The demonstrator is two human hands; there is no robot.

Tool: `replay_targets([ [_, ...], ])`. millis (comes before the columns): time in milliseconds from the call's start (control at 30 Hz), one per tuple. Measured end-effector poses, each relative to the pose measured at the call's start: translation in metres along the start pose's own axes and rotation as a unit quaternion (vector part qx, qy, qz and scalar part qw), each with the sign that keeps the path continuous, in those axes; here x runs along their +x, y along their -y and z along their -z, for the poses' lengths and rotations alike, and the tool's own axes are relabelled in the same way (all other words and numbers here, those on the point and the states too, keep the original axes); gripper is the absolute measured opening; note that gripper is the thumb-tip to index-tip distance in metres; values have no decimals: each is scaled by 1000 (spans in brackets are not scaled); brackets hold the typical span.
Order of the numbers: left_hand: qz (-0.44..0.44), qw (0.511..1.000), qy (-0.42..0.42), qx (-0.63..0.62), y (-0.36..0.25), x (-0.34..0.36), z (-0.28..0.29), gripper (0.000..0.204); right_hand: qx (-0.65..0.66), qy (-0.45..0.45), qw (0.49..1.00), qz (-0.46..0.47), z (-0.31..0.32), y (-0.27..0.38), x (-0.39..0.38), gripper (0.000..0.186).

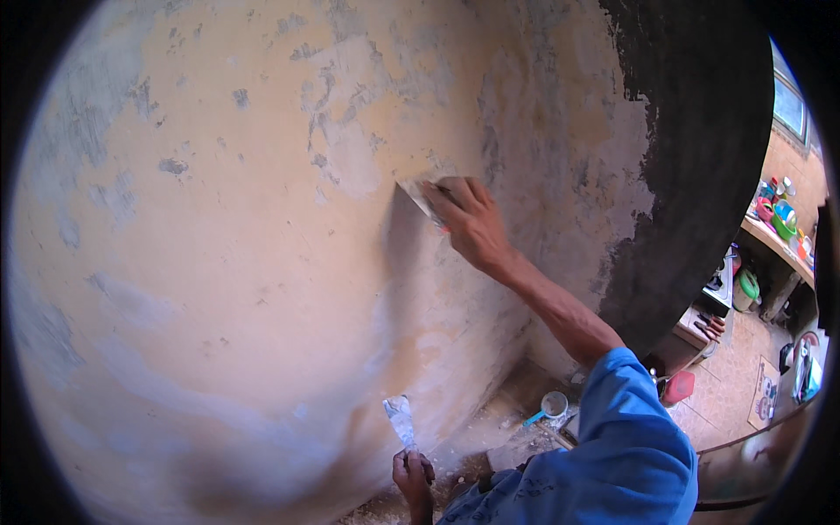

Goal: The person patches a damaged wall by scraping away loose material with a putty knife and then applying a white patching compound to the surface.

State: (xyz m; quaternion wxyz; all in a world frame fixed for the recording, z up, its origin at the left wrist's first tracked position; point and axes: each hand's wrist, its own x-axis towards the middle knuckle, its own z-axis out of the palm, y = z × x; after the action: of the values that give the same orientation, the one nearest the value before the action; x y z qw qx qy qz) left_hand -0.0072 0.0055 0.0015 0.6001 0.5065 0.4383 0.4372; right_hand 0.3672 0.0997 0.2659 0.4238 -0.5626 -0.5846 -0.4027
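Observation:
My right hand (477, 223) is closed around a wide putty knife (417, 198), its blade held at the patchy cream wall (262, 262). Whether the blade edge carries any filler is hard to see. Low in the view, my left hand (411, 474) grips a narrower putty knife (400, 420) by its handle, the blade pointing up and smeared with whitish paste. That blade appears apart from the wall. Grey scuffs and pale filler patches mark the wall around my right hand.
Dark paint (691, 122) covers the wall section to the right. On the floor stands a small white tub (554, 403) beside a turquoise-handled tool (534, 418). Farther right, a counter (774, 241) bears colourful kitchenware, with a red container (678, 388) lower down.

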Motion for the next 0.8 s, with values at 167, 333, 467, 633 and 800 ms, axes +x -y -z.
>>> replay_targets([
  [167, 9, 1000, 12, -9, -4, -2, -1, 17, -44, -50, 998, -6, 2, -42, 0, 66],
  [333, 34, 999, 2, -3, -9, -2, -8, 17, -63, 7, 998, -2, -39, -46, -44, 77],
  [467, 2, 1000, 23, -1, -6, -4, -4, 18, 3, 60, 995, -76, -20, -34, -75, 72],
  [633, 13, 998, 53, 10, -9, -3, -10, 17, -45, -70, 965, -247, -8, -36, -7, 60],
  [800, 20, 1000, 24, -6, -8, -2, -7, 17, -26, -29, 989, -142, -31, 39, -3, 57],
])
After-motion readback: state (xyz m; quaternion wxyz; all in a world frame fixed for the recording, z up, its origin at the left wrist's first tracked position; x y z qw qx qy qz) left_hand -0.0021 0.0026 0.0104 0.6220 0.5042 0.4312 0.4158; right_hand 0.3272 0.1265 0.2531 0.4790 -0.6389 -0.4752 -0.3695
